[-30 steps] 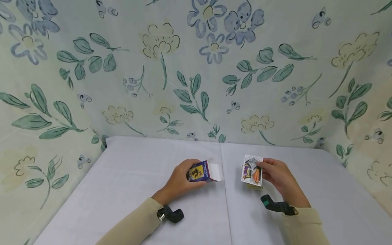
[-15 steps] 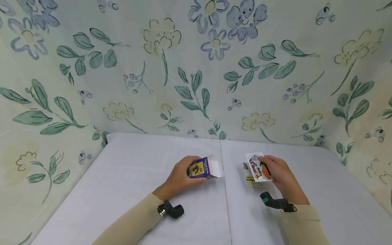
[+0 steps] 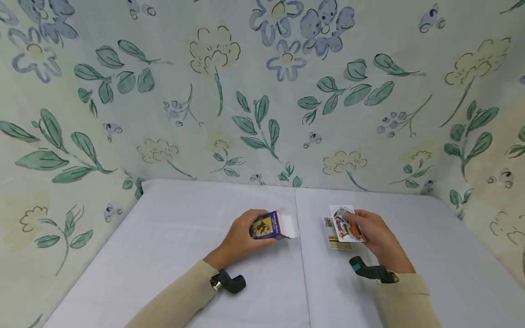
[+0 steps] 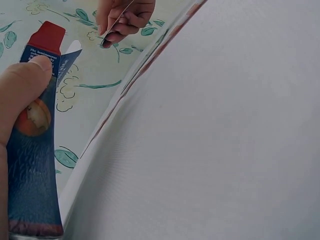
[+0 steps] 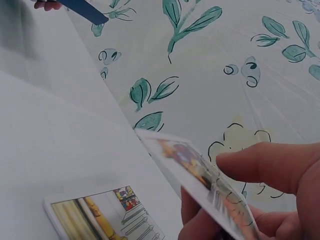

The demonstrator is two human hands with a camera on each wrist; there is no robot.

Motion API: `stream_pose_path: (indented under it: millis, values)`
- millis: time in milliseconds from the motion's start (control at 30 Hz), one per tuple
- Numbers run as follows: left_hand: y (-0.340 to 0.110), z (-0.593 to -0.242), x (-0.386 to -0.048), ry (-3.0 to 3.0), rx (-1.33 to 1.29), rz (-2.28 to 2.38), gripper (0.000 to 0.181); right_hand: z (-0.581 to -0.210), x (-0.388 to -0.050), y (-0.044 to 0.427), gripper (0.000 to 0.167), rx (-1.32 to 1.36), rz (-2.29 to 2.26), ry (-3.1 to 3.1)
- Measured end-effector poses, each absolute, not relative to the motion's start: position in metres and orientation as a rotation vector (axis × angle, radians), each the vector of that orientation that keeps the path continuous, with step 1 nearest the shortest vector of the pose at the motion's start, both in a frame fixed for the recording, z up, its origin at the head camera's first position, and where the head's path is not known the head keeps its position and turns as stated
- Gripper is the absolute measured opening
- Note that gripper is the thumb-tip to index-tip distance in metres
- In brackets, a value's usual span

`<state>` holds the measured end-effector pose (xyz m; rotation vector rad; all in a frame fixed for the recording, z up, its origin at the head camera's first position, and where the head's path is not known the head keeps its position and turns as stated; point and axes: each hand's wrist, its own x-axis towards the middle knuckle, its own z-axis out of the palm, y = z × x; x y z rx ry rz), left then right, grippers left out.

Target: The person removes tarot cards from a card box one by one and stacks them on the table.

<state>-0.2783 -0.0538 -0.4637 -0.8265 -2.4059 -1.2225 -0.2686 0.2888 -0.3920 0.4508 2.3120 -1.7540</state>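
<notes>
My left hand (image 3: 235, 241) grips a dark blue card box (image 3: 263, 227) with a yellow picture on its face, lettered as a Universal Waite deck. Its white-lined flap (image 3: 288, 226) stands open toward the right. In the left wrist view the thumb presses the narrow side of the box (image 4: 35, 170). My right hand (image 3: 377, 237) pinches an illustrated tarot card (image 3: 342, 223) between thumb and fingers; whether more cards lie behind it I cannot tell. Below and left of it, a small stack of cards (image 5: 95, 220) lies face up on the table, partly covered by the held card in the head view.
A white cloth (image 3: 172, 214) covers the table, with a seam running front to back between the hands. Floral fabric (image 3: 254, 127) rises behind the table and at both sides. Each wrist carries a small black camera (image 3: 231, 282).
My right hand has drawn the held card slightly to the right and tilted it, uncovering more of the stack beneath. The left hand and the box have stayed nearly still.
</notes>
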Motion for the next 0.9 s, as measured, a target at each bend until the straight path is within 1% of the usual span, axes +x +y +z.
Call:
stream_pose_path:
  millis: [167,267,533,900]
  values:
    - [-0.054,-0.463,-0.279,-2.418,-0.824,-1.219,0.073,-0.392,-0.267,0.291,0.082,0.410,-1.694,2.330]
    - [-0.054,-0.463,-0.278,-2.424,-0.827,-1.224,0.072,-0.393,-0.267,0.292,0.082,0.416,-1.680,2.349]
    - [-0.054,-0.460,-0.281,-2.408,-0.836,-1.222,0.072,-0.401,-0.272,0.288,0.072,0.451,-1.663,2.456]
    - [-0.054,-0.464,-0.280,-2.402,-0.845,-1.223,0.072,-0.415,-0.278,0.287,0.066,0.493,-1.559,2.538]
